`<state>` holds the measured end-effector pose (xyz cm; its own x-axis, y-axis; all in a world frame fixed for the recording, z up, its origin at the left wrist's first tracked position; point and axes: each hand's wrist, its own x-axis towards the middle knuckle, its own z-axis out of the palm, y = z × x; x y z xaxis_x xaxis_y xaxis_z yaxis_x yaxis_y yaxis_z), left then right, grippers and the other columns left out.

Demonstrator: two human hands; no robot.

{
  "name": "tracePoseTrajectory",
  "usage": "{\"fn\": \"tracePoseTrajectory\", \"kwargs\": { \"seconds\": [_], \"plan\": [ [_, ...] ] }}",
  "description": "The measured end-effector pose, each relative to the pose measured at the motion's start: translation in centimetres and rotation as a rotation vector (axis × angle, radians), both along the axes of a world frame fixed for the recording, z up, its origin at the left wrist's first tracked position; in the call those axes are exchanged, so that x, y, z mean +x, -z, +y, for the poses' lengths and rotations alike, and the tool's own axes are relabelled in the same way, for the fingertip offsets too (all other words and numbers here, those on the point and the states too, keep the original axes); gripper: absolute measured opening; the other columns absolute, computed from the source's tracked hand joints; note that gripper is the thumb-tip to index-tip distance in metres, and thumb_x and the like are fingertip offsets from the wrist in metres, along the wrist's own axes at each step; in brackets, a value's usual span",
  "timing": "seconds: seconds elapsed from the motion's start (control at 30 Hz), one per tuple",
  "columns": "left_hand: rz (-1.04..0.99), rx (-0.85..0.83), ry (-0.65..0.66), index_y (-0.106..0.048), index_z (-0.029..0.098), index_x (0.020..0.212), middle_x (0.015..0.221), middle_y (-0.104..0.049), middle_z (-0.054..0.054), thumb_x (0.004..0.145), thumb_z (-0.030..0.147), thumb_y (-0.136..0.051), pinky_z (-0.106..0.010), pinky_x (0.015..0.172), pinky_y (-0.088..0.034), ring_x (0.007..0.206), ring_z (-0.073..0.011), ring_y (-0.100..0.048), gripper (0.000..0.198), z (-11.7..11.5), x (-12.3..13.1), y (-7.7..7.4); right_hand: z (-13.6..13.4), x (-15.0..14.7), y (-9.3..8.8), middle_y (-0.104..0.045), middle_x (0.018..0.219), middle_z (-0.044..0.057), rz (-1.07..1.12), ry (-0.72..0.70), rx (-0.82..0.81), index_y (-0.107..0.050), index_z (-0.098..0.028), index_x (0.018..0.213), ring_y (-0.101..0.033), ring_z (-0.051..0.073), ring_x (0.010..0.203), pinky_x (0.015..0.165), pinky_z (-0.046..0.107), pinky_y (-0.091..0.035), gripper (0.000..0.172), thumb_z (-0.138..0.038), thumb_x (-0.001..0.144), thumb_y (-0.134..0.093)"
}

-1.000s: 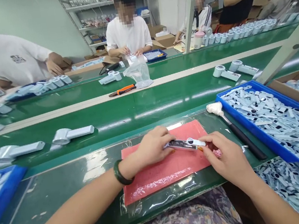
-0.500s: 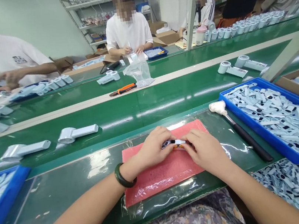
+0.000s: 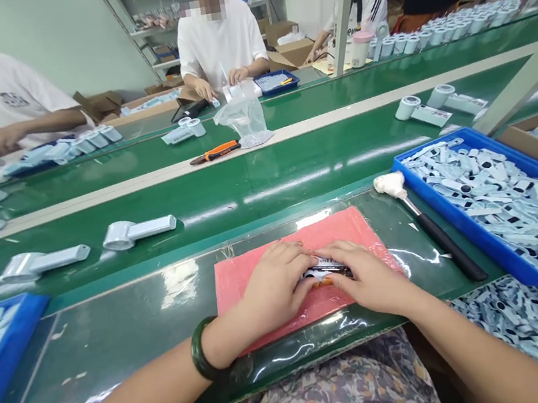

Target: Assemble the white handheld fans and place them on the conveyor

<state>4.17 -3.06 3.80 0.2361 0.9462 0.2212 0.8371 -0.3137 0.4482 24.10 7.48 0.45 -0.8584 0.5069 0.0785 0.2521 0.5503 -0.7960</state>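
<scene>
My left hand [image 3: 272,285] and my right hand [image 3: 370,275] meet over a red mat [image 3: 236,268], both closed on one small light-blue plastic part [image 3: 328,265]. Black edges and an orange bit show on that part, and my fingers hide its ends. It looks like a handle piece, though its exact kind is hard to make out. A green bangle [image 3: 201,350] circles my left wrist. To the right of my right hand lies a hammer [image 3: 439,237] with a black grip and a white-wrapped head.
A blue tray [image 3: 398,165] full of light-blue pieces stands at right, another blue tray [image 3: 36,305] at left. Two light-blue fan-shaped housings [image 3: 139,231] lie on the green belt [image 3: 227,194]. Orange-handled pliers [image 3: 216,152] lie beyond. Several co-workers sit across.
Both hands have shifted slightly down and drawn closer around the part, which is turned and shows more of its black edge. The head view has tilted a little lower.
</scene>
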Motion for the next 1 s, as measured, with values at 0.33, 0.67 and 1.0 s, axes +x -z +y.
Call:
{"fn": "tracePoseTrajectory", "kwargs": {
  "seconds": [0.33,0.67,1.0],
  "plan": [
    [0.030,-0.024,-0.062,-0.064,0.018,0.105,0.108,-0.071,-0.008,0.097,0.016,-0.059,-0.046,0.097,-0.049,0.105,-0.0258,-0.063,0.010,0.0,0.7,0.7,-0.9,-0.6,0.8,-0.064,0.120,0.008,-0.019,0.053,0.134,-0.062,-0.025,0.131,-0.058,0.028,0.111,0.098,0.046,-0.047,0.037,-0.015,0.095,-0.056],
    [0.158,-0.009,-0.009,-0.067,0.020,0.108,0.107,-0.070,-0.007,0.090,0.018,-0.069,-0.045,0.099,-0.048,0.109,-0.0271,-0.058,0.018,0.9,0.1,-0.7,-0.5,-0.4,1.0,-0.065,0.125,0.009,0.011,0.062,0.176,-0.062,-0.022,0.131,-0.059,0.027,0.116,0.103,0.044,-0.047,0.035,-0.017,0.097,-0.056],
    [0.611,-0.053,0.030,-0.066,0.021,0.095,0.098,-0.068,-0.008,0.087,0.013,-0.056,-0.044,0.091,-0.045,0.098,-0.0276,-0.059,0.015,5.0,-3.0,-2.9,2.0,7.8,-0.6,-0.062,0.132,0.011,0.031,0.386,0.321,-0.061,-0.023,0.134,-0.057,0.027,0.124,0.107,0.046,-0.048,0.036,-0.027,0.100,-0.048]
  ]
}}
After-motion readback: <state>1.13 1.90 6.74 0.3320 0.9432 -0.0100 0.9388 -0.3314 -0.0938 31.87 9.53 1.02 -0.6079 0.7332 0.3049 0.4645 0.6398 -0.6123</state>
